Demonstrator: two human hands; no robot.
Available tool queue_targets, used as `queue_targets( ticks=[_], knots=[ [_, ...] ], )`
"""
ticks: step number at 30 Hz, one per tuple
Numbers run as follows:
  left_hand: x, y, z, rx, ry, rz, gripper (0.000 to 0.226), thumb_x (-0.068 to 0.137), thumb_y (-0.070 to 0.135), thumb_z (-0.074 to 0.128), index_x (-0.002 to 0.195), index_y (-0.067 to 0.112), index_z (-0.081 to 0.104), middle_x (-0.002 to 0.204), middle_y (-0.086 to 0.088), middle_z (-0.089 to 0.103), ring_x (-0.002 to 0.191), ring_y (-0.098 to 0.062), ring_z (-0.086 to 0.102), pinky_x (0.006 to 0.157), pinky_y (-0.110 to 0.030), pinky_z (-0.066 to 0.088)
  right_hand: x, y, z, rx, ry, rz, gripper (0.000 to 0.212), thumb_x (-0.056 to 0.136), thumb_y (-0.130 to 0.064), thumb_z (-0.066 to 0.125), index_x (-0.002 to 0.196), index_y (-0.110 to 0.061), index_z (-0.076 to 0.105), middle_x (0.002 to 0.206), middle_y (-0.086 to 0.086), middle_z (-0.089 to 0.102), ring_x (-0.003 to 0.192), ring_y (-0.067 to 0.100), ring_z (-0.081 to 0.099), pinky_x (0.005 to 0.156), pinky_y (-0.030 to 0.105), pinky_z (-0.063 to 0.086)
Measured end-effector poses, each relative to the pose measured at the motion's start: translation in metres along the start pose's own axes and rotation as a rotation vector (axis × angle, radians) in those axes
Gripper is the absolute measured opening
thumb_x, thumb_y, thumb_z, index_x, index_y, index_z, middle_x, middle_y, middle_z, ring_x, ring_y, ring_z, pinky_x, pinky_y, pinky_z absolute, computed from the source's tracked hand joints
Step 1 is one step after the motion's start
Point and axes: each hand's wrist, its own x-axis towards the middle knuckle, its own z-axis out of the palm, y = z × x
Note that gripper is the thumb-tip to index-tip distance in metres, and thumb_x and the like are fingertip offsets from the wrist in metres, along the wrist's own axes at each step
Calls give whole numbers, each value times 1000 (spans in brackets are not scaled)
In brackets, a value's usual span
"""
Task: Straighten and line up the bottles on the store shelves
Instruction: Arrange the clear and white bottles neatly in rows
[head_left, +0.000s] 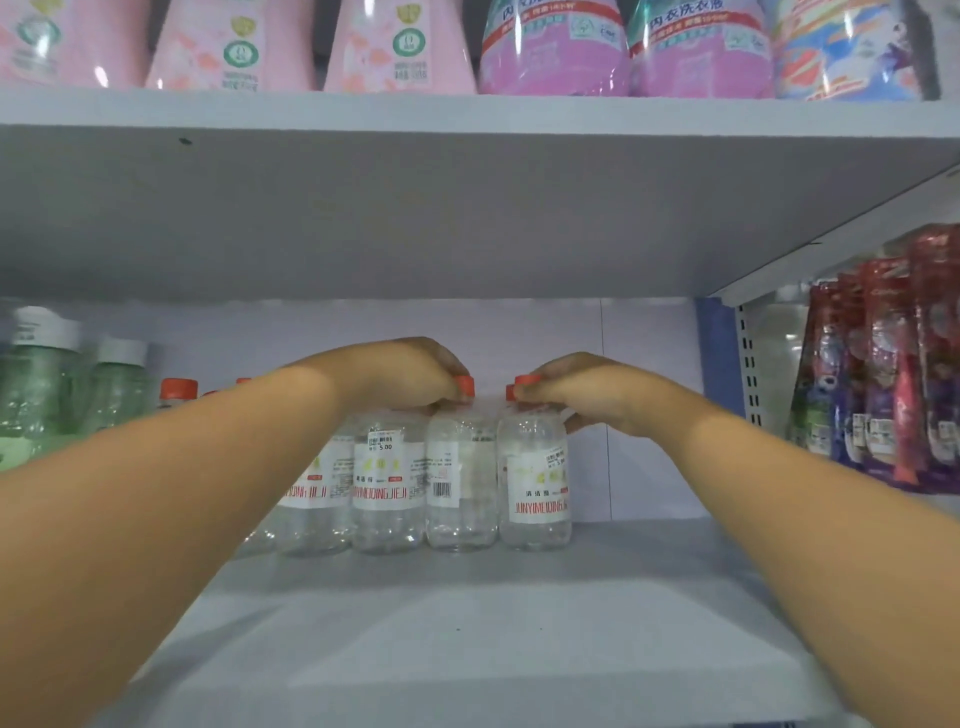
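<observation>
Reaching deep into the lower shelf (467, 597), the left hand (410, 374) curls its grip over the red cap of one clear bottle (387, 478), and the right hand (587, 395) grips the neck of the end bottle (535, 478) at three o'clock of the row. The row stands upright, touching, far back at twelve o'clock. The job looks part done: one bottle (460, 478) shows its barcode, not its front, and more red caps trail off toward nine o'clock. Labels read "JUNYIMEIDING JIEJI"; a price sticker (381, 441) says 5.00.
</observation>
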Motion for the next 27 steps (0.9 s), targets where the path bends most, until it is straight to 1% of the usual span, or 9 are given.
queue_targets(
  ticks=[3,6,8,11,14,17,20,23,27],
  knots=[
    [0,1,0,-15,6,-27,26,78,53,70,99,39,77,104,4,79,104,-22,74,104,-46,54,-3,0,4,22,22,-16,28,96,-39,69,114,-17,73,111,-4,77,106,14,70,80,29,59],
    [-3,10,2,14,34,-46,28,92,45,67,108,24,76,111,-11,77,89,-25,71,103,-43,54,-5,-1,11,25,78,-18,29,95,-38,70,112,-14,73,114,-3,75,99,14,72,70,24,57],
    [-3,12,5,29,69,-41,39,94,42,65,113,9,73,100,-16,77,79,-23,61,91,-35,53,-5,1,14,29,123,-16,32,93,-39,72,109,-12,74,115,-2,74,98,17,73,75,29,60],
    [-3,14,12,50,161,-69,49,93,45,67,112,1,72,86,-13,75,76,-25,61,81,-32,50,-2,3,21,45,181,-13,32,90,-40,75,103,-11,74,106,4,77,95,23,74,85,40,62],
    [-2,14,17,59,202,-59,49,93,45,67,113,1,72,103,-17,76,81,-24,64,81,-33,52,-4,1,24,46,202,-12,31,90,-41,75,101,-11,73,99,5,77,91,23,74,81,37,62],
    [-1,12,21,19,231,3,41,94,41,66,124,14,69,121,0,67,101,-17,61,89,-32,50,-8,0,19,58,191,-12,36,91,-45,72,102,-11,74,98,3,77,87,18,73,69,28,58],
    [-3,9,21,-21,189,26,28,95,28,63,117,13,72,110,1,68,91,-16,59,83,-28,48,-11,-1,14,98,177,-2,29,95,-42,69,102,-15,75,95,-3,76,82,12,70,65,23,54],
    [-3,8,18,-56,202,25,20,93,29,70,109,19,75,107,1,73,92,-13,65,80,-26,51,-9,2,16,84,156,2,28,92,-37,73,105,-13,75,100,2,78,89,15,73,70,25,57],
    [1,11,21,-19,238,-24,37,90,39,74,109,8,74,103,-9,74,100,-28,70,92,-40,56,-7,3,21,101,175,-5,31,91,-35,74,108,-9,75,103,4,77,91,18,74,71,27,59]
  ],
)
